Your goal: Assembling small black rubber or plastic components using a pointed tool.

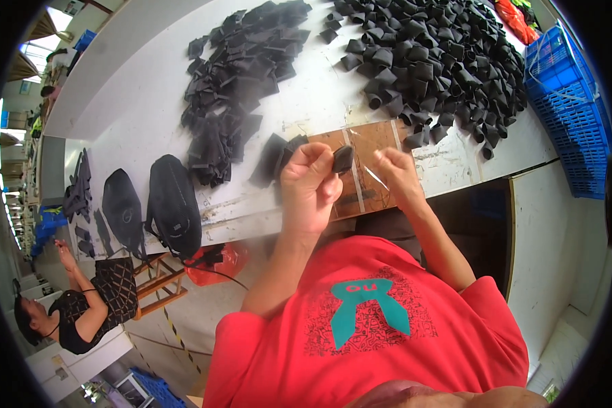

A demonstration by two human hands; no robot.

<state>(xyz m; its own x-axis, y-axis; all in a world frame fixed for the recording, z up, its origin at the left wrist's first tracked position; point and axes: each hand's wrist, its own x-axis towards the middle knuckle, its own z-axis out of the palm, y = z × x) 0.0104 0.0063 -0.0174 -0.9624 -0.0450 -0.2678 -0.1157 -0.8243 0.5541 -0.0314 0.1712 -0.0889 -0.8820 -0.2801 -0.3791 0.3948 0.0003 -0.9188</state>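
Note:
My left hand [311, 187] is raised over the front of the table, thumb and fingertips pinched on a small folded piece of black fabric [343, 159]. To its right, my right hand [398, 177] has its fingers closed together. Beside those fingers runs a thin shiny pale strip [376, 178]; I cannot tell whether it is held. Under both hands lies a brown board [367, 141] with pale strips across it. Next to my left hand are loose flat black pieces [270, 158] on the table.
Flat black pieces [241, 61] form a long pile ahead. A large heap of looped black pieces [428, 58] lies far right, beside a blue crate [570, 109]. Two black pouches [173, 204] lie left, near a red plastic bag [217, 264]. Another person [81, 306] is at left.

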